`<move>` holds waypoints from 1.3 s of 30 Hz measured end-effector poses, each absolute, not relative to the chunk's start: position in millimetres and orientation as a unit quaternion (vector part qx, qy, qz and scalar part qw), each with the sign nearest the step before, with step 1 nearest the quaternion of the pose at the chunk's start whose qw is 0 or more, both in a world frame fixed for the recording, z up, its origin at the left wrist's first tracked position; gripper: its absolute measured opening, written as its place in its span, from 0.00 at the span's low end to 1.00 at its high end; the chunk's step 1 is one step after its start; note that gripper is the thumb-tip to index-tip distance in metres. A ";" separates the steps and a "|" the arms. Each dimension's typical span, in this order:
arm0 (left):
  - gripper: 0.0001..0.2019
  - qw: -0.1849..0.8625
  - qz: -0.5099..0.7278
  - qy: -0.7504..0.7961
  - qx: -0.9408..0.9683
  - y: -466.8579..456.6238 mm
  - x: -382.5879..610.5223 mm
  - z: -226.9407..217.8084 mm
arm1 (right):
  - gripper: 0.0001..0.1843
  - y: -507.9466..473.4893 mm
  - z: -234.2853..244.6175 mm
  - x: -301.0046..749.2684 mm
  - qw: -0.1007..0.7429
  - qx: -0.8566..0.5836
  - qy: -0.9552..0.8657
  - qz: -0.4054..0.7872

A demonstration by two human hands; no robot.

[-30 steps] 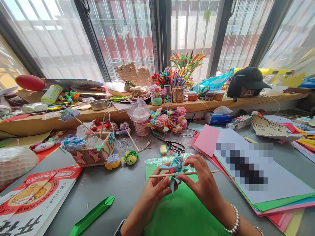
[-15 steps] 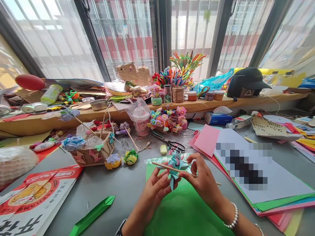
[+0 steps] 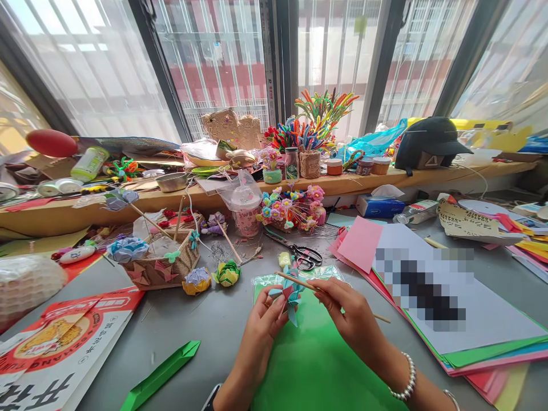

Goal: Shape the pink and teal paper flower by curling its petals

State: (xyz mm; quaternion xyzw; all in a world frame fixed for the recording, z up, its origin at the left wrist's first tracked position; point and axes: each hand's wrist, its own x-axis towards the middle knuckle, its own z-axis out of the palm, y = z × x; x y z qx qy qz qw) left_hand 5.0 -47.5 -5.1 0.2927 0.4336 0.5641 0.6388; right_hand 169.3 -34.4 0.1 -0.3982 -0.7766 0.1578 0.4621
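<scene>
A light-blue folded-paper flower with pink at its middle sits in my left hand, fingers closed on it from the left. My right hand pinches a thin wooden stick, its far tip passing across the top of the flower and its other end showing past the wrist. Whether the stick touches the petals I cannot tell. Both hands are above a green sheet in clear plastic. Behind the flower lie black-handled scissors and a small pale-yellow piece.
A stack of coloured paper lies at right. At left are a cardboard basket with paper flowers, two paper flowers, a folded green strip and a printed bag. Crafts crowd the wooden ledge behind.
My left hand has moved slightly left with the flower, which has turned. My right hand has shifted its hold on the stick, fingers now closed over it, and the stick's tip has moved right.
</scene>
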 end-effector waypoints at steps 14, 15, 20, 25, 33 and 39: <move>0.14 0.628 0.515 0.461 0.359 -51.4 6.7 -5.9 | 0.04 -36.3 5.8 171.5 0.481 -0.400 -0.757 0.189; 0.15 0.627 0.516 0.460 0.359 -51.7 6.6 -5.5 | 0.04 -36.4 6.0 171.4 0.479 -0.401 -0.758 0.189; 0.17 0.623 0.523 0.457 0.360 -53.7 7.7 -2.3 | 0.06 -37.5 9.1 171.5 0.482 -0.383 -0.759 0.211; 0.15 0.626 0.533 0.445 0.356 -55.2 9.9 1.0 | 0.06 -36.8 7.2 171.6 0.487 -0.377 -0.752 0.234; 0.14 0.619 0.543 0.436 0.365 -54.1 7.8 -3.0 | 0.08 -33.9 8.6 173.6 0.439 -0.395 -0.764 0.259; 0.16 0.602 0.545 0.439 0.384 -53.4 9.6 -5.9 | 0.04 -35.8 8.8 173.0 0.449 -0.406 -0.749 0.268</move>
